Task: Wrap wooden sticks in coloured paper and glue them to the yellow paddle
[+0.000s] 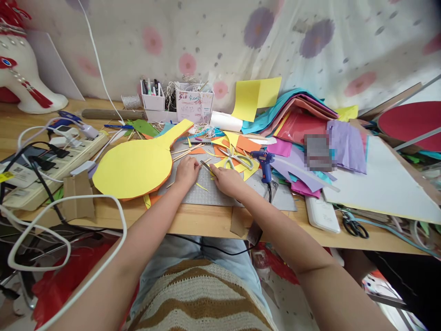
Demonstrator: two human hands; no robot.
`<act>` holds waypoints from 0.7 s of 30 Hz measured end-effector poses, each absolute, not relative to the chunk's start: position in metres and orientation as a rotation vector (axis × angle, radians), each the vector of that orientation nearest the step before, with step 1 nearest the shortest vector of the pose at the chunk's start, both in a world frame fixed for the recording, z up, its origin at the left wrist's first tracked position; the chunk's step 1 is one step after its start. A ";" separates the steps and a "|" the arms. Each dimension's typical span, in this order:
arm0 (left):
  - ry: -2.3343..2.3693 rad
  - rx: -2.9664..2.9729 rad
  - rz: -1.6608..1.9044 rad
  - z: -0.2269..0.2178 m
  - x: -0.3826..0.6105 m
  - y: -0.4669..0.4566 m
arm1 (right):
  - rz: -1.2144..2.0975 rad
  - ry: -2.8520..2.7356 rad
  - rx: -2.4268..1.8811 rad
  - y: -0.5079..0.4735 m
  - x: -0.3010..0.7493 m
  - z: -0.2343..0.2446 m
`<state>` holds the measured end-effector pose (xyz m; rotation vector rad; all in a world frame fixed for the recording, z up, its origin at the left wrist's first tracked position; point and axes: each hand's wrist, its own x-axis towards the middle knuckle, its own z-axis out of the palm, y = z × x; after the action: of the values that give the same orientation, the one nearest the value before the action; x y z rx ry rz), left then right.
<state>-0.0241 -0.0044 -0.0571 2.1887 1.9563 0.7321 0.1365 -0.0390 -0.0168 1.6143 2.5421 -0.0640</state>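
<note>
Both of my hands rest on a grey cutting mat (206, 195) at the table's front edge. My left hand (186, 173) is closed, its fingertips pinching one end of a thin stick-like piece (206, 166). My right hand (225, 179) is closed on the other end of that piece, just apart from the left. A large yellow paddle-shaped paper cutout (132, 165) with an orange edge lies to the left of my left hand. Scissors (237, 159) with pale handles and a blue glue gun (264, 164) sit right behind my right hand.
Coloured paper scraps and thin sticks litter the mat. A heap of coloured sheets (303, 124) lies at the back right, a white board (379, 184) at the right, a power strip (44, 170) with cables at the left. White organiser boxes (179, 103) stand at the back. Black scissors (354, 227) lie near the front right.
</note>
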 end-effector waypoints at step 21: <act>1.981 2.025 0.793 -0.057 -0.026 -0.002 | -0.004 2.520 1.617 -0.036 0.125 -0.013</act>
<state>-0.0261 -0.0016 -0.0570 2.0255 1.9812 0.7926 0.1249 -0.0360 -0.0133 1.6167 2.5200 -0.0041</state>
